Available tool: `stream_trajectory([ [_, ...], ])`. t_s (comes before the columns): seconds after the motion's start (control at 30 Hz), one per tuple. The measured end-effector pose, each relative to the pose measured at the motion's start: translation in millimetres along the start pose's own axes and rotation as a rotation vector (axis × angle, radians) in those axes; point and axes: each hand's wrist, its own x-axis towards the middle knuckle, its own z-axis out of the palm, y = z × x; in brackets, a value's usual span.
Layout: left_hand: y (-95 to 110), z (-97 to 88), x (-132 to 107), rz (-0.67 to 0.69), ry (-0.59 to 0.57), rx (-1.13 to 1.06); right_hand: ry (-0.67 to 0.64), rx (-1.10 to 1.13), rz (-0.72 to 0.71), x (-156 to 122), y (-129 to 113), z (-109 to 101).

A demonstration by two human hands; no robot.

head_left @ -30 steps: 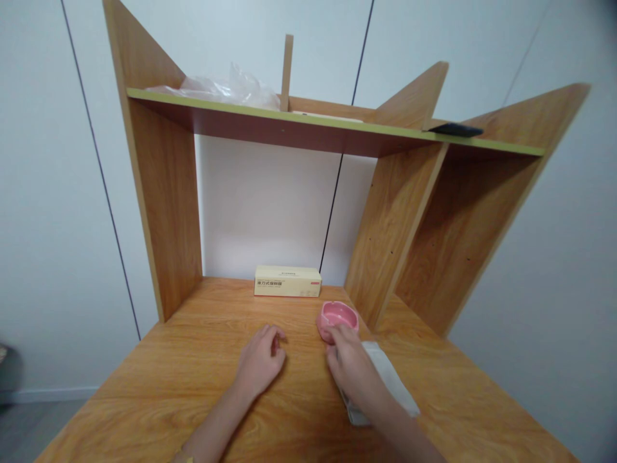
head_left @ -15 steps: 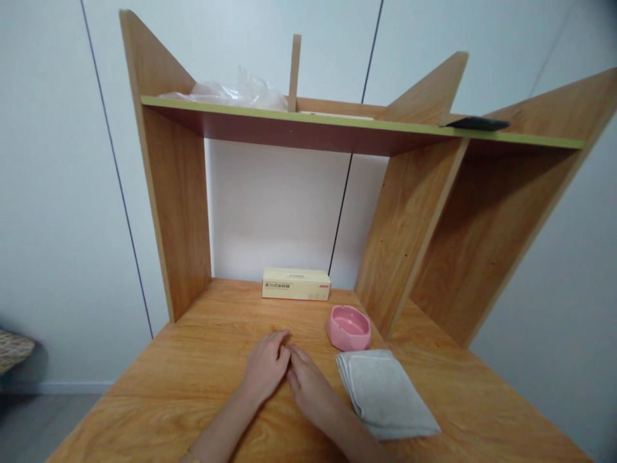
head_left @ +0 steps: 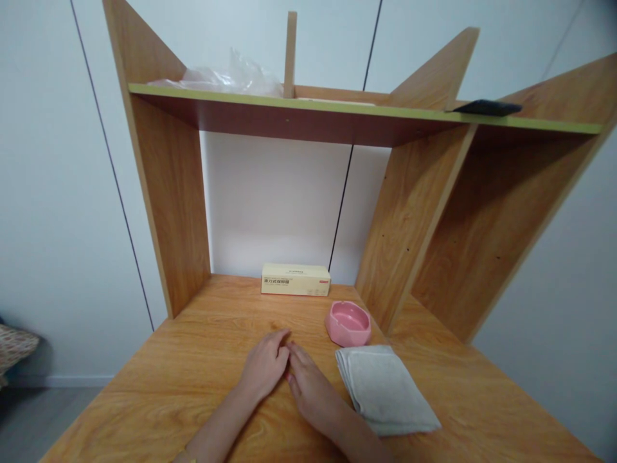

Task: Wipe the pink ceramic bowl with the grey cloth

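Observation:
My left hand [head_left: 266, 365] rests on the wooden desk, palm down, with its fingers stretched forward and slightly bent. Beside it lies my right hand [head_left: 308, 386], its fingers also extended and touching the left fingertips. Nothing shows in either hand, though the undersides are hidden. Just right of my right hand is a folded grey cloth [head_left: 385, 389], flat on the desk. Behind the cloth sits a pink faceted ashtray [head_left: 348, 325]. Farther back, a cream cardboard box [head_left: 295, 281] with printed characters lies lengthwise near the wall.
The wooden desk [head_left: 193, 366] carries an upright shelf unit with side panels [head_left: 168, 206] left and right. Clear plastic bagging [head_left: 231, 77] lies on its upper shelf [head_left: 289, 116], and a dark flat object [head_left: 488, 108] is at the shelf's right. Patterned fabric [head_left: 17, 347] shows at far left.
The view has shifted a little, so the shelf stands slightly higher in the picture. My hands and the objects on the desk keep their places.

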Motion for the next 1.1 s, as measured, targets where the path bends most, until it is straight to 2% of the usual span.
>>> stream_trajectory([
  [0.97, 1.5, -1.5, 0.2, -0.007, 0.034, 0.013, 0.011, 0.011, 0.038, -0.2, -3.9, -2.2],
  [1.1, 2.1, -1.6, 0.1, -0.002, 0.040, 0.014, 0.017, 0.037, -0.012, 0.4, -4.5, -3.7],
])
